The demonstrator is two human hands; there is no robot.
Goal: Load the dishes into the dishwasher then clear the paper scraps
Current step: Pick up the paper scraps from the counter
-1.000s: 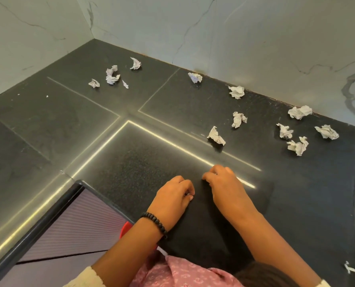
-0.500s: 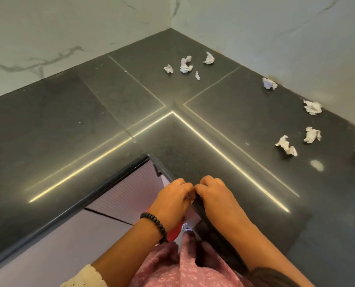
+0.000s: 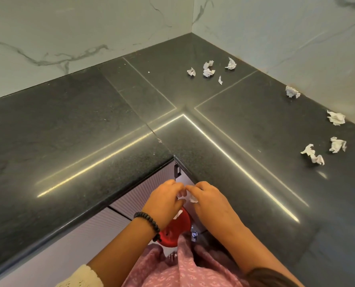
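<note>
My left hand (image 3: 165,200) and my right hand (image 3: 210,200) meet fingertip to fingertip just off the inner corner of the black countertop (image 3: 89,141). Small white paper scraps (image 3: 190,198) show between their curled fingers. Directly below the hands sits a red bin (image 3: 176,227) on the floor, with a scrap (image 3: 177,214) in the air over it. Several crumpled paper scraps lie on the counter: a cluster (image 3: 208,70) near the back corner and more (image 3: 313,155) along the right wall.
Marble walls (image 3: 79,38) close off the counter's back and right sides. Ribbed cabinet fronts (image 3: 147,193) run under the counter edge. A crumpled scrap (image 3: 193,235) lies on the floor beside the bin. My pink patterned clothing (image 3: 172,268) fills the bottom.
My hands drew back from the counter surface to beyond its inner corner, above the red bin. The view swung left, so the scraps now sit at the right. White scraps now show between my fingers.
</note>
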